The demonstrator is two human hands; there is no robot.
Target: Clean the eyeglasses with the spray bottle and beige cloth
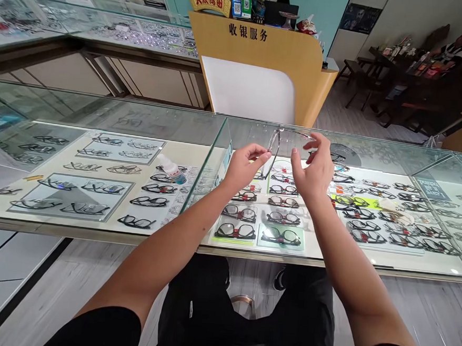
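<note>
Holding up one thin-rimmed pair of eyeglasses (278, 138), raised over the glass display counter (88, 233), with both temples apparently unfolded: one slanting downward, one reaching rightward. Pinching near the rim between thumb and index finger of the left hand (245, 166). Poised at the end of the rightward temple with the right hand (314, 171), thumb well apart from the bent fingers; cannot tell touching from nearly touching there. Judging by the pose, handling or checking the opened frame. Calling next, probably, for a steady left pinch and light right fingers, without straining the hinge.

Counting outward, under the glass just below: two pairs in the front row (235, 230), two in the row behind. Farther left, two grey trays (116, 199), four pairs apiece, plus two pairs between. Nearby, one small bottle (173, 170). To the right, too crowded to count surely. Beyond, one reception desk (263, 51) with two QR-code cards (237, 6).
</note>
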